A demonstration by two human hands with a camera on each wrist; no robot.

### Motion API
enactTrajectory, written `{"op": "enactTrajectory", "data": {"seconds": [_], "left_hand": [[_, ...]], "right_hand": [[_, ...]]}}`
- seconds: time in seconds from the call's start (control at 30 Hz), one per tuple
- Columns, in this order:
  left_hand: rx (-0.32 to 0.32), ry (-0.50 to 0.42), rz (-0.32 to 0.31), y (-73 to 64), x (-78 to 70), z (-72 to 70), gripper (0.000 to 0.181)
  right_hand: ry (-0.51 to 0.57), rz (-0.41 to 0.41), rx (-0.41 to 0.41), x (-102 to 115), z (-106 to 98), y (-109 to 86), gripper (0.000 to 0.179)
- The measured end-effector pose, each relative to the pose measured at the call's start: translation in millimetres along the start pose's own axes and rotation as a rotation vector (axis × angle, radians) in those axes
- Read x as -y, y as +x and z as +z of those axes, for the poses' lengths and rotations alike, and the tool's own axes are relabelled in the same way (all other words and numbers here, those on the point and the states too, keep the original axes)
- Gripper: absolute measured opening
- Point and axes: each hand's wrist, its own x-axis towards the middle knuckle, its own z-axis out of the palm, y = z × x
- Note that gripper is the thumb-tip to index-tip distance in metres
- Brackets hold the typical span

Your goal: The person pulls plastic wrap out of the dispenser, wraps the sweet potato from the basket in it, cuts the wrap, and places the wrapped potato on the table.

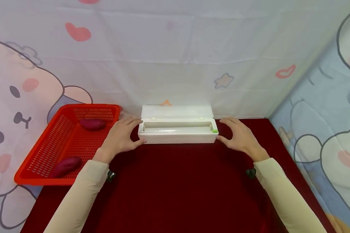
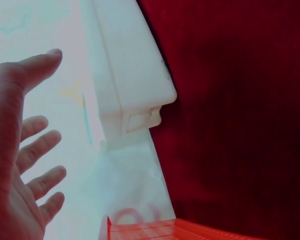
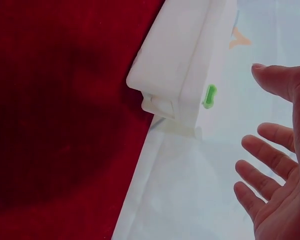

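Observation:
A long white cling film dispenser (image 1: 179, 139) lies at the far edge of the table, its lid (image 1: 177, 112) tipped up at the back. In its trough is a pale roll (image 1: 178, 129), and a small green slider (image 1: 215, 131) sits at the right end. My left hand (image 1: 121, 136) is at the dispenser's left end, with thumb and fingers spread. At the opposite end, my right hand (image 1: 240, 136) mirrors it, fingers apart and slightly bent. Both wrist views show a gap between the hand and the white case, and neither palm holds anything.
On the left stands a red plastic basket (image 1: 23, 179) with two purple sweet potatoes (image 1: 92, 124) inside, close to my left forearm. Dark red cloth (image 1: 180, 187) covers the table. A printed curtain (image 1: 163, 42) hangs right behind the dispenser and along the right side.

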Motion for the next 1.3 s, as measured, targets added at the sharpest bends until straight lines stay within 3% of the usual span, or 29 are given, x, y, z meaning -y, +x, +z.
{"op": "enactTrajectory", "data": {"seconds": [0.27,0.77,1.0,1.3], "left_hand": [[0.016,0.009,0.001,-0.3,-4.4,8.6,0.077],[0.047,0.030,-0.006,-0.1,-9.9,16.4,0.060],[0.004,0.024,0.023,-1.4,-10.6,20.4,0.051],[-0.100,0.037,0.049,-0.3,-11.3,27.0,0.044]], "right_hand": [[-0.008,-0.022,-0.012,-1,5,-2.5,0.069],[0.004,-0.088,-0.014,3,18,0.6,0.063],[0.011,-0.126,-0.054,4,24,2.2,0.057],[0.027,-0.131,-0.081,6,30,3.2,0.051]]}}
